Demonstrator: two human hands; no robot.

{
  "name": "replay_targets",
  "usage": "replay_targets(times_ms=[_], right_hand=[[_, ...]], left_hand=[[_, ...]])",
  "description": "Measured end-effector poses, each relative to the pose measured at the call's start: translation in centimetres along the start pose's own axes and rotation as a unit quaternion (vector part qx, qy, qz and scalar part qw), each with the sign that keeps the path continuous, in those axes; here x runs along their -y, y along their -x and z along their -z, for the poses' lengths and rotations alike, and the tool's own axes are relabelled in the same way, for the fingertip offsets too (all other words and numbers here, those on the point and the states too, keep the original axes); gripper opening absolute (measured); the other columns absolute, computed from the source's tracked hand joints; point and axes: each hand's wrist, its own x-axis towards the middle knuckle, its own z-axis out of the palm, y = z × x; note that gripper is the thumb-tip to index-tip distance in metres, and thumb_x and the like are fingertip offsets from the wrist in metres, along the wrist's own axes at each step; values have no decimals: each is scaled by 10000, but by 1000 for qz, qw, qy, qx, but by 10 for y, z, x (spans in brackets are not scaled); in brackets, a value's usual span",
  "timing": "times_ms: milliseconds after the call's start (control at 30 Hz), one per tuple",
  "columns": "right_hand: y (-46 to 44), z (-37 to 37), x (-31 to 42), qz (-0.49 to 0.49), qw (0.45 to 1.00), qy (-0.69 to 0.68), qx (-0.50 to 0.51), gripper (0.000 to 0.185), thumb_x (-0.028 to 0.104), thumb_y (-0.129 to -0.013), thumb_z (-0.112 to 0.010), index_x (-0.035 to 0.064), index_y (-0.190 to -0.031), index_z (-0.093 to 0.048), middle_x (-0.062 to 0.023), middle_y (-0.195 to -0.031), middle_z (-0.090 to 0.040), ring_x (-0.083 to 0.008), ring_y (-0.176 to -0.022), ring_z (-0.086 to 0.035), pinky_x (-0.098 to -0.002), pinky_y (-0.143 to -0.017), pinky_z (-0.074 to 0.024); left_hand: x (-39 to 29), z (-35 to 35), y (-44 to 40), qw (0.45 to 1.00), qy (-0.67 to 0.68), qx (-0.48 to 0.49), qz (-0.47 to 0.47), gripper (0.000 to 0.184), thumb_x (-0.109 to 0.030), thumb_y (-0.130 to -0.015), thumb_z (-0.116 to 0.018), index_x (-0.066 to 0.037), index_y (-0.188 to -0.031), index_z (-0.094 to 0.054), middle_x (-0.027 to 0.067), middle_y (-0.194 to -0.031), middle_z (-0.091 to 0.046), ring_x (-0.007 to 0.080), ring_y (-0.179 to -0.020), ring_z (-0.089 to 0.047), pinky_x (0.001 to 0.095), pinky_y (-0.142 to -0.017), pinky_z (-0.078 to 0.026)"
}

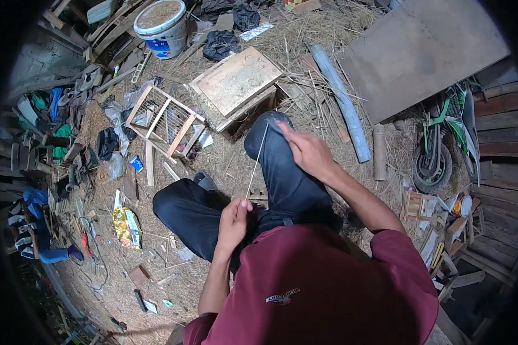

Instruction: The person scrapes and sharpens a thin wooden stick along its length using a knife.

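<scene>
My left hand (233,225) is closed around the lower end of a thin, pale bamboo stick (255,167), in front of my lap. The stick slants up and away along my trouser leg, its far end at my right knee (270,129). Over that knee lies my right hand (309,152), fingers stretched forward, close beside the stick's far end. Whether the fingertips touch the stick I cannot tell. Beyond the knee stands a wooden box (239,80), with a small slatted wooden cage (166,122) to its left.
Straw and wood scraps cover the ground. A white bucket (161,29) stands at the back left. On the right are a blue-grey pole (342,103), a large board (426,52) and a green motorbike (437,149). Another person (37,224) sits at far left.
</scene>
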Motion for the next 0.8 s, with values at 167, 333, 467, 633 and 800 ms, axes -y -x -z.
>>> replay_targets(times_ms=[167, 333, 467, 633, 800], right_hand=[[14, 6, 17, 69, 985, 108, 116, 569, 124, -882, -563, 303, -1413, -467, -119, -707, -592, -323, -620, -640, -449, -539, -526], [5, 1, 4, 14, 982, 146, 123, 576, 123, -876, -557, 296, -1416, -454, -137, -726, -611, -343, -624, -644, -466, -549, -533], [3, -2, -9, -18, 986, 133, 98, 573, 118, -886, -552, 286, -1423, -445, -149, -754, -632, -363, -649, -646, -478, -567, -531], [0, 0, -21, -63, 993, 71, 74, 528, 120, -903, -545, 247, -1410, -470, -183, -851, -675, -390, -708, -652, -492, -622, -534], [-2, -2, -7, 20, 1000, -10, -12, 535, 120, -906, -543, 285, -1410, -475, -147, -849, -667, -369, -696, -653, -470, -613, -536]], left_hand=[[-24, -34, -69, 999, -29, 10, 19, 258, -179, -1008, -451, -17, -835, -553, 36, -637, -480, 105, -597, -472, 304, -557, -377], [6, -42, -80, 996, -79, 6, -46, 262, -180, -1017, -448, -8, -847, -550, 38, -630, -505, 130, -570, -473, 337, -545, -388], [6, -22, -23, 996, 26, 44, 75, 279, -220, -1035, -435, -45, -845, -541, -20, -596, -441, 86, -524, -417, 284, -489, -332], [-5, 22, 49, 958, 181, 68, 213, 266, -252, -1041, -437, -110, -825, -498, -79, -586, -352, 2, -450, -293, 196, -419, -203], [-4, 12, 16, 996, 23, -5, 82, 268, -218, -1032, -450, -49, -865, -573, -54, -611, -418, 37, -549, -367, 235, -503, -295]])
